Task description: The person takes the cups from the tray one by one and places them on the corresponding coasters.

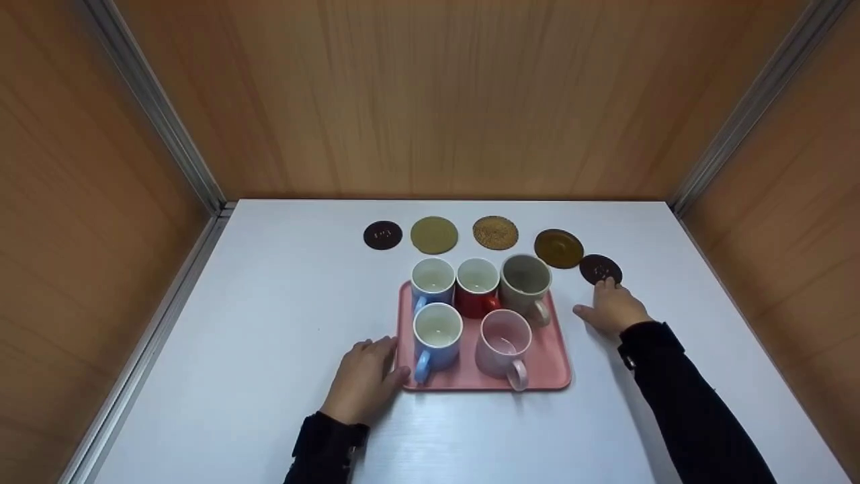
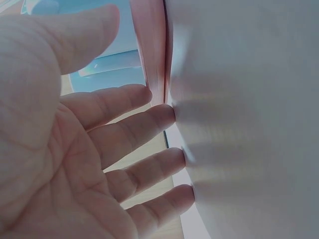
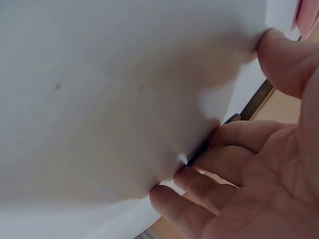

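Observation:
My right hand (image 1: 613, 309) reaches to the right of the tray, its fingertips at the near edge of a dark round coaster (image 1: 594, 265). In the right wrist view the fingers are loosely extended, with their tips at the white tabletop and the thumb spread apart. My left hand (image 1: 366, 380) rests beside the left edge of a pink tray (image 1: 555, 359), its fingers relaxed and the thumb near the front left corner. Nearest that hand on the tray stands a light blue mug (image 1: 440, 355); a pink mug (image 1: 496, 359) is to its right.
Behind them on the tray stand another blue mug (image 1: 440, 296), a red mug (image 1: 472, 304) and a grey mug (image 1: 523, 299). Along the back lie a dark coaster (image 1: 382, 235), an olive one (image 1: 434, 235), a gold speckled one (image 1: 496, 232) and a brown one (image 1: 559, 249). Wooden walls enclose the table.

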Action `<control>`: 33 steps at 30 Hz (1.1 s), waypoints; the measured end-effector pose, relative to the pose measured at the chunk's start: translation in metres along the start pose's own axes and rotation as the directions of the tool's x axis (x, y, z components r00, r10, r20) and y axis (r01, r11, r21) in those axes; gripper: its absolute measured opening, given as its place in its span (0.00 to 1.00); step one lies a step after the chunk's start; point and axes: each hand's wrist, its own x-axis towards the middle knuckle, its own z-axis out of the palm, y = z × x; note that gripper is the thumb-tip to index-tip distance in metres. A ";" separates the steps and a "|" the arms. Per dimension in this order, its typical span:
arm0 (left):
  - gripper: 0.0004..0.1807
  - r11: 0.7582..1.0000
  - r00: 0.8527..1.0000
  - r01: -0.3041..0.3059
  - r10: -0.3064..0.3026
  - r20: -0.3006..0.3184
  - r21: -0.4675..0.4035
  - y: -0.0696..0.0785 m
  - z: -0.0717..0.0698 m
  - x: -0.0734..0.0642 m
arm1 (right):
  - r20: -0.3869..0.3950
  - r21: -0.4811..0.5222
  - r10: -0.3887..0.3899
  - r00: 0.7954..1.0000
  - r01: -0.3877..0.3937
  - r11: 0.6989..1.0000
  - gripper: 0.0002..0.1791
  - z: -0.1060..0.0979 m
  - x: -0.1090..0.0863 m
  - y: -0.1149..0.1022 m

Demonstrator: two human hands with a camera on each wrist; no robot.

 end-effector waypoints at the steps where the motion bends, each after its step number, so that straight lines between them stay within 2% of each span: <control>1: 0.29 1.000 1.000 0.001 -0.001 -0.001 0.002 0.000 0.000 0.000 | -0.002 0.002 0.011 1.000 -0.011 1.000 0.53 0.001 0.000 -0.001; 8: 0.30 1.000 1.000 0.002 -0.002 -0.002 -0.006 0.001 0.001 0.000 | -0.033 0.038 0.092 0.995 -0.091 0.995 0.54 0.002 -0.001 -0.009; 25: 0.30 1.000 1.000 0.014 -0.014 0.006 -0.015 -0.001 0.000 0.001 | -0.038 0.039 0.072 0.997 -0.070 0.997 0.54 0.008 0.002 -0.004; 33: 0.30 0.999 0.999 -0.033 0.033 -0.020 0.006 -0.003 0.001 0.000 | -0.058 0.034 0.057 0.997 -0.055 0.998 0.53 0.008 0.001 -0.006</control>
